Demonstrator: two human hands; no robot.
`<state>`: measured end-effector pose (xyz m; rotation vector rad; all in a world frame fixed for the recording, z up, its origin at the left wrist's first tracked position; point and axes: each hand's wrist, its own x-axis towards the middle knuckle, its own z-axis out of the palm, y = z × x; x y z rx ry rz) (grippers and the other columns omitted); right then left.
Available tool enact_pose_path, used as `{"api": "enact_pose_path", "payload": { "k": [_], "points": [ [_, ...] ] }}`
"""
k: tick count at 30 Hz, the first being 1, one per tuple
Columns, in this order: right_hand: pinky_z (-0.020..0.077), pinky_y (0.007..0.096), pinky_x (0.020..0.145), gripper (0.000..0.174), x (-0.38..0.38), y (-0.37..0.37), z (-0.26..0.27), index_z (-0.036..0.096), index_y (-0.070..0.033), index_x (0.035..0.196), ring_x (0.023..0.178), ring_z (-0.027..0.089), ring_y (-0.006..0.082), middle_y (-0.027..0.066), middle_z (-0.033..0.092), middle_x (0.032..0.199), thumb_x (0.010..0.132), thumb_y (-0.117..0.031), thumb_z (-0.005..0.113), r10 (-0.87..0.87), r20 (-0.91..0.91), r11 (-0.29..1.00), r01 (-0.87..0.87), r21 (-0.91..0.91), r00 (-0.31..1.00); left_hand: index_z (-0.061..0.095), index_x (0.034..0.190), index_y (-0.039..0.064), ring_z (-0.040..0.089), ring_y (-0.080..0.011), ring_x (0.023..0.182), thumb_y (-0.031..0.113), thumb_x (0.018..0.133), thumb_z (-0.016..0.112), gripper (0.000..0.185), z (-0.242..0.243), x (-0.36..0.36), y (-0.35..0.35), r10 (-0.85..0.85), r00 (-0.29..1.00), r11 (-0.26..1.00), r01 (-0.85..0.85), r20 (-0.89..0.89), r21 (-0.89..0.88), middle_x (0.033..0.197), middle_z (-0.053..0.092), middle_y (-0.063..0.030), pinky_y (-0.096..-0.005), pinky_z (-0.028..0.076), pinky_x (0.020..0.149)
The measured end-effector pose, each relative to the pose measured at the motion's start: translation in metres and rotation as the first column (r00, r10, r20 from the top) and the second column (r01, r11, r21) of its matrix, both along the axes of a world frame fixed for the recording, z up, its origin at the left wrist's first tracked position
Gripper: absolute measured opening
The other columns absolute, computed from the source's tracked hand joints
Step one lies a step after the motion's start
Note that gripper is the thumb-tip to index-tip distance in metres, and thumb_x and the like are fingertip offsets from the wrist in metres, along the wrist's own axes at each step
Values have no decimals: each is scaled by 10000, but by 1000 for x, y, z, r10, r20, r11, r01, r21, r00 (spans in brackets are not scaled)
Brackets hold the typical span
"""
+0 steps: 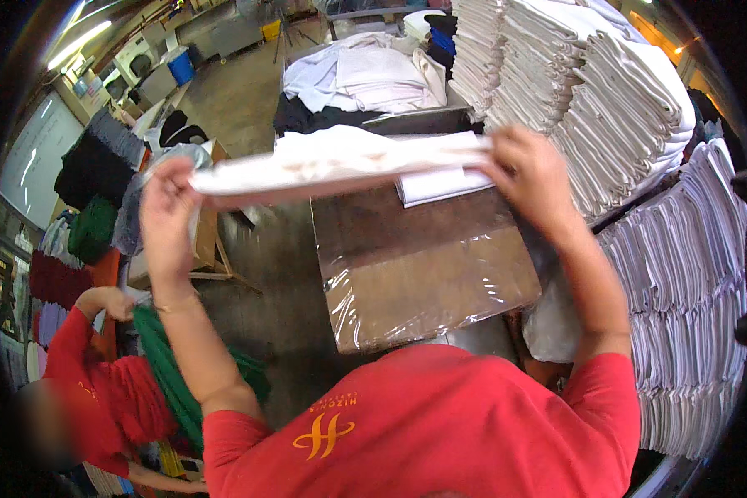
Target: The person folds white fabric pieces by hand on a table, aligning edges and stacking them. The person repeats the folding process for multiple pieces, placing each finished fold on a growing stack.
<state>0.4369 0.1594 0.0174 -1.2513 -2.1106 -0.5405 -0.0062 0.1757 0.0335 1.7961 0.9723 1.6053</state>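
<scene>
A long folded white cloth (336, 165) is stretched between my two hands above a table, blurred as if in motion. My left hand (168, 193) pinches its left end, and my right hand (523, 168) grips its right end. Below and behind it, another folded white cloth (442, 185) lies on the far part of the table, partly hidden. The brown table top (429, 274) has a clear plastic cover that shines near its front corners.
Tall stacks of folded white cloths (622, 118) and more folded linens (685, 292) stand at the right. A heap of loose white cloths (380, 75) lies beyond the table. On the left, a co-worker in red (112, 398) handles a green cloth (174, 373) near a wooden frame (215, 261).
</scene>
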Motion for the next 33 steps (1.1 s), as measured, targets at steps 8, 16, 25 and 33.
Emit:
{"api": "enact_pose_path", "payload": {
  "k": [8,16,25,33],
  "points": [
    [497,443,711,167,66,-109,-285,673,-62,799,824,619,344,120,620,891,749,-202,750,-265,-77,792,171,-586,961,601,1074,28,621,-110,884,-79,825,644,274,-283,79,-109,-351,921,553,348,167,-757,947,636,-25,-263,522,809],
    [511,443,886,392,85,-231,-441,600,-128,1254,1099,598,363,149,580,1259,866,-180,579,-308,212,73,245,-967,927,515,1317,-11,565,-250,1138,209,798,776,621,-492,79,-138,-356,891,651,19,-283,-759,1274,575,-151,-381,455,976],
    [501,393,893,371,99,-176,-425,623,-50,1197,1067,613,354,187,628,1194,894,-264,637,-424,-167,163,-106,-981,890,561,1223,-16,583,-363,1087,320,666,847,711,-506,97,34,242,656,402,-739,-715,-541,1159,593,-232,-419,476,933],
    [505,375,855,568,73,-172,-507,602,6,1169,994,644,239,155,675,1081,814,-411,753,-736,-296,150,-279,-948,609,575,1098,-137,674,-351,843,80,759,765,445,-543,58,130,432,902,367,-177,-2,-913,1037,657,-236,-444,557,744]
  ]
}}
